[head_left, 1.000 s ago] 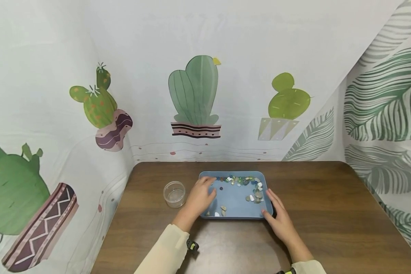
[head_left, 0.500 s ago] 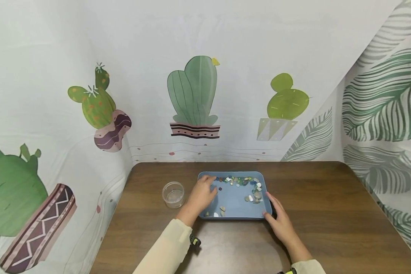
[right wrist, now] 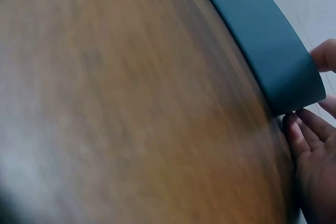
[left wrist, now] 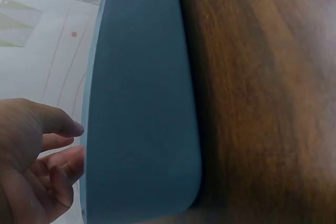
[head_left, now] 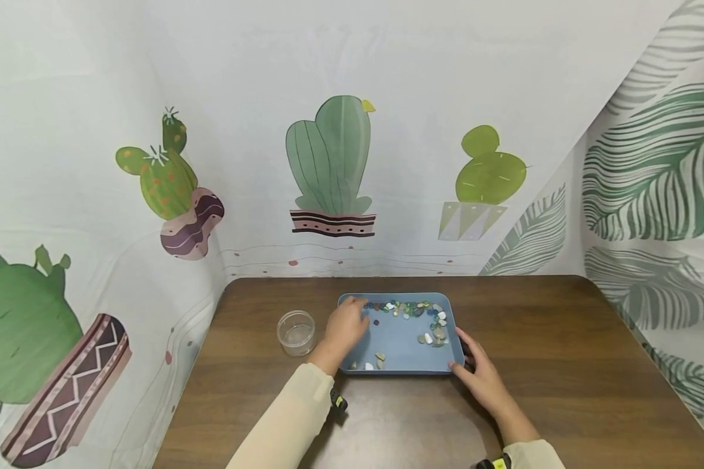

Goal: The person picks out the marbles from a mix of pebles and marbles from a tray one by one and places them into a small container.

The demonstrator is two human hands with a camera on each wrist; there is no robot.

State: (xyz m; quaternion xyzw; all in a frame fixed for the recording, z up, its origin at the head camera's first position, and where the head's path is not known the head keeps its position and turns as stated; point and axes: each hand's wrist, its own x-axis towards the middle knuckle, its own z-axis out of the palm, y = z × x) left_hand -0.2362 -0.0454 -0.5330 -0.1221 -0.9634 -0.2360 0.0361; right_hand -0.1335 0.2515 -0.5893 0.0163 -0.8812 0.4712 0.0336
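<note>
A blue rectangular tray (head_left: 396, 345) bears small stones. Blue, green and white stones (head_left: 407, 310) line its far side. Larger grey and white pebbles (head_left: 439, 335) sit by its right side, a few pale pebbles (head_left: 380, 360) near the front left. My left hand (head_left: 345, 329) reaches over the tray's left part, fingertips by the left end of the far row, thumb apart from the index finger. One dark red stone (head_left: 377, 322) lies beside the thumb. My right hand (head_left: 480, 374) grips the tray's right front corner, thumb at the rim, other fingers around the outer wall.
A round clear plastic container (head_left: 296, 333) stands on the brown wooden table (head_left: 563, 365), left of the tray. Behind the table hangs a white cloth (head_left: 410, 163) printed with cacti and leaves.
My left hand has turned slightly and its thumb has drawn nearer the fingers at the tray's far left. The right hand stays at the tray's corner.
</note>
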